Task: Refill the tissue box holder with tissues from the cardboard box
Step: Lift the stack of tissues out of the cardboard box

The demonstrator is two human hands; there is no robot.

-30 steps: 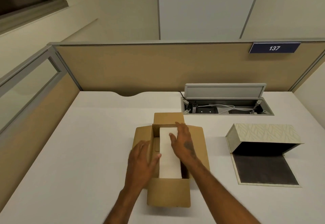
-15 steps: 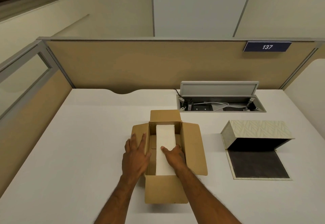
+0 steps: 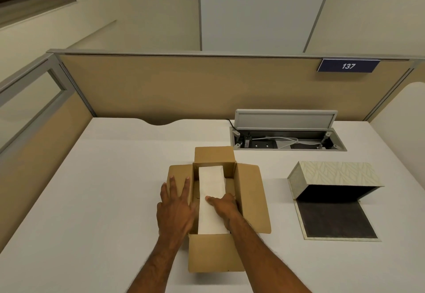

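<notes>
While left hand (image 3: 176, 210) lies flat, right hand (image 3: 224, 207) fingers gripping tissue stack (image 3: 211, 189), thumb on top.

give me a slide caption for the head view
Right hand grips the tissue stack inside the cardboard box; left hand steadies its flap.

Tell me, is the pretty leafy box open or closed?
Open. The holder has its bottom flap swung down flat on the desk, and the inside looks dark, with no tissues showing.
</notes>
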